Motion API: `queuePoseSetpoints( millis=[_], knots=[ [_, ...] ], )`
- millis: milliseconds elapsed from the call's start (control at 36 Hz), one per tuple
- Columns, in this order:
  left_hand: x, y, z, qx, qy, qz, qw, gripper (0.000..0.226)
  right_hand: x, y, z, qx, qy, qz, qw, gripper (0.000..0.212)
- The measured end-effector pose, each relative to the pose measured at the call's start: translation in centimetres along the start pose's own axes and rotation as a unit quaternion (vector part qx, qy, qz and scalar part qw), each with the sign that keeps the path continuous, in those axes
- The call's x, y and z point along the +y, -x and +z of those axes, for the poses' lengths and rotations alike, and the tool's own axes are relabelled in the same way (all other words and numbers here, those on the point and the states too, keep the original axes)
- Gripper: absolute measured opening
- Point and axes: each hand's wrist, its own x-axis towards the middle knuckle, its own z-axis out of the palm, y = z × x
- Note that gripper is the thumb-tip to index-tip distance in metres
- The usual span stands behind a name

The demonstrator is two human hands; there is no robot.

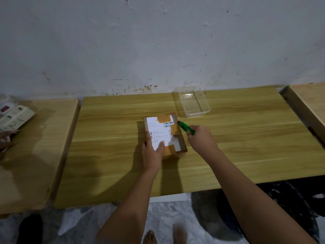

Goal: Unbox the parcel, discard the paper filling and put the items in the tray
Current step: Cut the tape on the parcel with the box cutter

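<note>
A small cardboard parcel (167,131) with a white shipping label and brown tape lies closed in the middle of the wooden table (246,138). My left hand (152,152) rests flat on its near left part, fingers spread over the label. My right hand (202,138) grips a green utility knife (187,128) whose tip touches the parcel's far right edge. A clear plastic tray (192,102) stands empty behind the parcel to the right, near the wall.
A second wooden table (35,147) stands to the left, carrying pale boxes (14,117) at its far left edge, where another person's hand (7,138) shows. A third tabletop (309,99) begins at the right. My bare feet and a mottled floor are below.
</note>
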Motion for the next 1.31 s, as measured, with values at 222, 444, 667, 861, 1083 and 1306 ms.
queuePoseSetpoints(
  millis=[222, 444, 667, 861, 1083, 1306],
  knots=[
    [0.1, -0.1, 0.2, 0.01, -0.001, -0.001, 1.0, 0.069, 0.9, 1.1, 0.6, 0.001, 0.017, 0.004, 1.0, 0.018],
    [0.4, 0.1, 0.2, 0.006, -0.01, -0.006, 1.0, 0.069, 1.9, 2.4, 0.9, 0.022, -0.015, 0.0, 1.0, 0.019],
    [0.8, 0.3, 0.0, 0.004, -0.017, -0.018, 1.0, 0.068, 3.1, 3.9, 0.7, 0.022, -0.029, 0.002, 0.999, 0.024],
    [1.0, 0.4, -0.1, 0.005, -0.023, -0.018, 1.0, 0.068, 4.0, 6.0, 1.1, 0.026, -0.034, -0.002, 0.999, 0.03],
    [0.4, 0.7, -0.3, -0.008, -0.01, -0.013, 1.0, 0.07, 4.2, 7.1, 0.5, 0.087, -0.08, 0.0, 0.993, 0.035],
    [0.2, 1.0, -0.7, -0.025, 0.001, -0.013, 1.0, 0.071, 2.8, 4.5, 1.1, 0.108, -0.132, 0.011, 0.985, 0.035]
  ],
)
